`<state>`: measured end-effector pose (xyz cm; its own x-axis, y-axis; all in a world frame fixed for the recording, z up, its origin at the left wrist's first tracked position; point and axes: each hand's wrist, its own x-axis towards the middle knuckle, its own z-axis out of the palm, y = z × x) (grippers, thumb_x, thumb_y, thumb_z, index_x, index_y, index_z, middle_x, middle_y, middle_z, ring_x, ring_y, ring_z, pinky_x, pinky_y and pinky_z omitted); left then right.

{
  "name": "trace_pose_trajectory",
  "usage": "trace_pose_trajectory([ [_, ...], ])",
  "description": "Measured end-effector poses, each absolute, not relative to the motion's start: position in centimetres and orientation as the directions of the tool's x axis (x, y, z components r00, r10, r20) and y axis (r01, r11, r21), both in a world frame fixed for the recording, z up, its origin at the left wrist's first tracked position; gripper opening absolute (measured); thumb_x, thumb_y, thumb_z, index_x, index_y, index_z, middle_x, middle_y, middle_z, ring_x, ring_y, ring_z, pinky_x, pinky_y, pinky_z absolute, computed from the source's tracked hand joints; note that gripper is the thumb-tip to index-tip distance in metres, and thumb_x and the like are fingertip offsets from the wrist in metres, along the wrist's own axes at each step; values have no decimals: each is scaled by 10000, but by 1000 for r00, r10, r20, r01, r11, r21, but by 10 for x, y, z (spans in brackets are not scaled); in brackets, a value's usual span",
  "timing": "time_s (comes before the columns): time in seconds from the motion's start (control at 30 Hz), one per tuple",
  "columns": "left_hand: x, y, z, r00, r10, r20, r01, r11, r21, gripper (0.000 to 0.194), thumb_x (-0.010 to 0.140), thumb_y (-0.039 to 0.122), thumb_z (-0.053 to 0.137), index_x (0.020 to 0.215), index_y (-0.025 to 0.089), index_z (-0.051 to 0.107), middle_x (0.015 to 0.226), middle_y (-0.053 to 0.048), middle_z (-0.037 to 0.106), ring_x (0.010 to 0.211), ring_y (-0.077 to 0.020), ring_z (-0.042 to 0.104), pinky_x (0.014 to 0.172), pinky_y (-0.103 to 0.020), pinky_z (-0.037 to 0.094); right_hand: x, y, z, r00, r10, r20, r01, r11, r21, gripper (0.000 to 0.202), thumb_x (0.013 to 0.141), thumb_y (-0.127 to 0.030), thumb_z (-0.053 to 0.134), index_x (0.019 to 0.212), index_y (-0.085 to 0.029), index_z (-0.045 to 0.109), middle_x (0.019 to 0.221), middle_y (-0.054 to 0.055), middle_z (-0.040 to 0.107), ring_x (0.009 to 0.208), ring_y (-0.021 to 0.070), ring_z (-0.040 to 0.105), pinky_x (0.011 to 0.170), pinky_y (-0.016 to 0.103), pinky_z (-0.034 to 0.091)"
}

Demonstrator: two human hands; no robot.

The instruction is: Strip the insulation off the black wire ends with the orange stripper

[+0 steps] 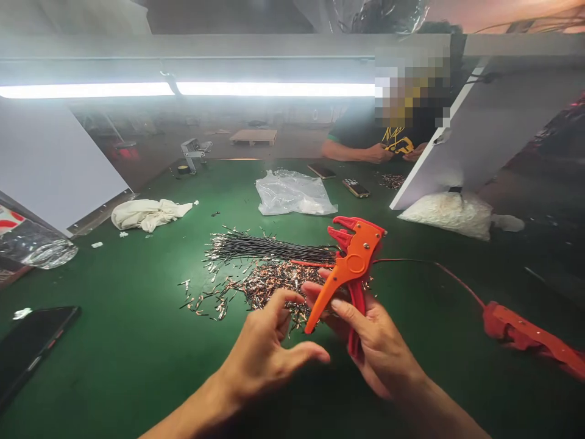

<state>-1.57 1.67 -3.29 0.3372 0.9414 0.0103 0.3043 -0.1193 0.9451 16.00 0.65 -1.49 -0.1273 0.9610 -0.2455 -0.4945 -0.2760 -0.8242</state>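
Observation:
My right hand (379, 344) grips an orange and red wire stripper (356, 263) by its handles, with the jaws pointing up and away from me. Close beside the handles, my left hand (265, 350) is empty, its thumb and index finger spread apart. Behind the hands lies a bundle of black wires (269, 247), its right end hidden by the stripper. A heap of short wire offcuts (274, 281), black and copper-coloured, sits nearer to me, partly covered by my fingers.
Another red-orange tool (525, 332) lies at right, with a thin red cord (457, 283) near it. A clear plastic bag (292, 194), phones (34, 347), a white cloth (148, 213) and a white-filled bag (450, 214) surround the work. Across the green table (137, 317) sits a person (356, 134).

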Motion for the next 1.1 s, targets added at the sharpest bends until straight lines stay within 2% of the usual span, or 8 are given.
trace_pose_trajectory([
  [0.1,-6,11,-35,363,930,62,294,-177,939,314,748,332,730,1001,192,607,749,11,616,654,-124,532,623,-222,425,149,3,-18,-171,957,-235,-488,-290,-824,404,766,-176,652,1166,-225,626,1075,56,739,1102,252,634,1001,407,446],
  [0.17,-3,9,-35,381,923,55,306,-182,935,196,821,270,622,1002,196,620,885,-22,667,748,-140,576,704,-232,452,146,1,-22,-194,957,-216,-460,-283,-842,440,702,-82,591,1118,-213,648,1099,42,731,1124,243,623,1021,387,429],
  [0.33,-4,6,-38,391,918,68,459,-258,850,138,800,166,485,897,179,582,697,28,542,559,-93,428,561,-210,372,146,2,-25,-284,936,-207,-477,-325,-817,520,598,-26,510,1059,-205,672,1099,33,730,1154,247,606,1026,402,425],
  [0.53,-9,3,-43,396,916,67,543,-293,787,83,796,182,462,828,179,538,592,60,405,490,-83,303,493,-219,290,146,2,-21,-391,893,-223,-451,-397,-800,510,553,-25,475,968,-196,715,1036,47,749,1138,256,616,1030,415,415],
  [0.73,-15,6,-36,441,897,6,500,-252,828,283,797,152,481,1061,193,573,647,50,520,507,-85,378,503,-198,335,152,0,-19,-462,845,-269,-463,-489,-739,603,553,-4,469,1078,-209,681,1155,63,707,1184,255,584,974,403,470],
  [0.87,-17,10,-22,483,875,17,427,-253,868,196,857,274,510,1028,201,574,736,13,611,599,-115,508,576,-208,419,155,1,-20,-437,856,-277,-514,-490,-704,578,566,5,496,1074,-207,673,1179,72,697,1194,262,581,984,415,467],
  [0.93,-20,13,-16,489,871,49,392,-270,880,185,914,335,440,980,204,553,796,-8,636,662,-132,557,626,-226,451,157,2,-19,-417,868,-271,-548,-478,-686,548,581,4,511,1065,-198,671,1198,81,688,1202,262,576,996,418,461],
  [1.1,-30,23,-17,311,942,128,497,-276,823,190,956,289,329,891,211,489,695,16,565,585,-123,507,564,-231,420,167,4,-16,-245,925,-291,-573,-380,-727,389,706,-37,600,1061,-190,647,1117,88,721,1094,268,649,957,453,494],
])
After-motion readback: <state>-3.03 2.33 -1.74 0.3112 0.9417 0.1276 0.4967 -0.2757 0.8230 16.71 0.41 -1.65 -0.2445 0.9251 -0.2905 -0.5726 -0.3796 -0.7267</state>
